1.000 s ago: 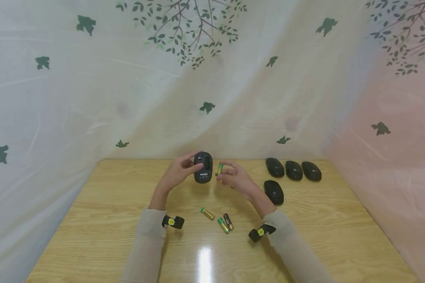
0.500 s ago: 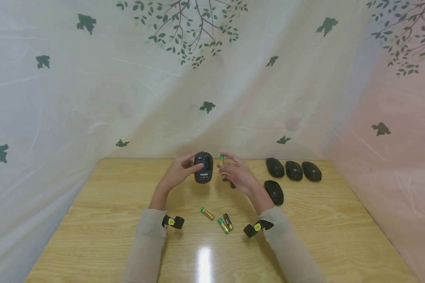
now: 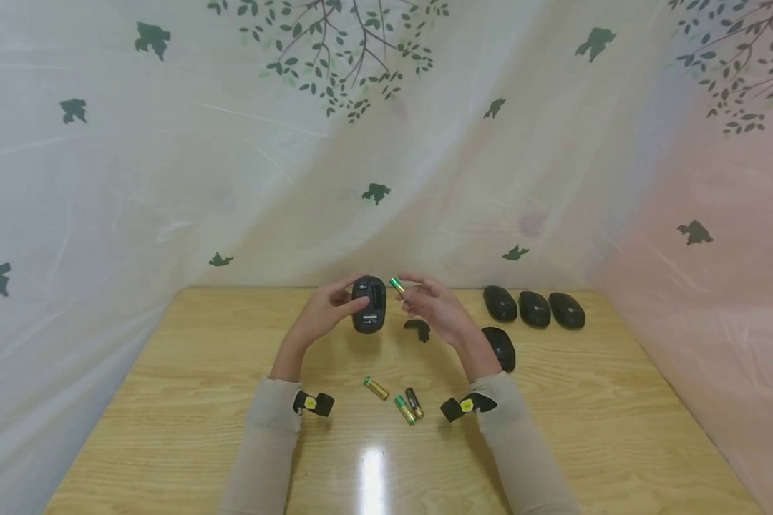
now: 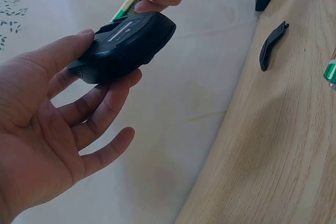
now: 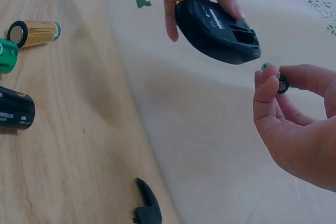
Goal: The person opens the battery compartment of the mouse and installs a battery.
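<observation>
My left hand (image 3: 325,315) holds a black computer mouse (image 3: 369,318) above the table, its underside facing me. The battery slot (image 5: 244,37) in the mouse stands uncovered. Just to the right, my right hand (image 3: 436,309) pinches a green and gold AA battery (image 3: 396,285) between thumb and fingers, its green end tilted up toward the mouse. A black battery cover (image 3: 419,328) lies on the table below the right hand. Nearer to me rest two green and gold batteries (image 3: 376,388) and a black and gold battery (image 3: 415,402).
Several other black mice (image 3: 535,310) sit at the right back of the wooden table (image 3: 187,400), one of them (image 3: 502,349) partly behind the right wrist. A printed cloth (image 3: 283,200) hangs behind the table's far edge. Each wrist wears a strapped camera.
The right hand has risen slightly and turned the battery so its green end leans left toward the mouse. The battery cover has come into sight. The left hand keeps the mouse in place.
</observation>
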Demonstrator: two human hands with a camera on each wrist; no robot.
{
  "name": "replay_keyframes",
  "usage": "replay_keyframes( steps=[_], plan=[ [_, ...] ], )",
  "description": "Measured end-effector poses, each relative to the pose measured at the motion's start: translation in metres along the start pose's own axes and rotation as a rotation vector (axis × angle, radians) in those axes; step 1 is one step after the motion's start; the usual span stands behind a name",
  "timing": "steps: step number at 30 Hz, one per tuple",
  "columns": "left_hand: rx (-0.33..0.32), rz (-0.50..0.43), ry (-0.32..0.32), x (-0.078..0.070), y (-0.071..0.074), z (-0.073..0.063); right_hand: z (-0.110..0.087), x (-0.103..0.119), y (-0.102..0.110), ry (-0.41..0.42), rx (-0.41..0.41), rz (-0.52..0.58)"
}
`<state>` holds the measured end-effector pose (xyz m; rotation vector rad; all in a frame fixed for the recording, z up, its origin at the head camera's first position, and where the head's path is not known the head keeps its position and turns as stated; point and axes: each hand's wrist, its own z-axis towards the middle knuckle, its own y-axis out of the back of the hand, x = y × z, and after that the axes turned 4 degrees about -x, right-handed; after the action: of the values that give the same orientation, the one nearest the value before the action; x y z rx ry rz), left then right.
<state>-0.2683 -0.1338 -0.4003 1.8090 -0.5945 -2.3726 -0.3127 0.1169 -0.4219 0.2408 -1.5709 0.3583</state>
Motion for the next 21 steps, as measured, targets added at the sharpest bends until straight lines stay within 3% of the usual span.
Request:
replay_keyframes(
  steps=[4,12,21],
  plan=[
    [0.004,-0.001,-0.008,0.003,0.0,0.002,-0.004,0.005,-0.001,0.029,-0.048,-0.098],
    [-0.007,0.039,-0.021,0.031,-0.008,0.013,-0.01,0.012,0.001,0.068,-0.108,-0.16],
    [0.009,0.039,-0.037,0.035,-0.011,0.013,-0.016,0.015,-0.002,0.195,-0.16,-0.277]
  ],
)
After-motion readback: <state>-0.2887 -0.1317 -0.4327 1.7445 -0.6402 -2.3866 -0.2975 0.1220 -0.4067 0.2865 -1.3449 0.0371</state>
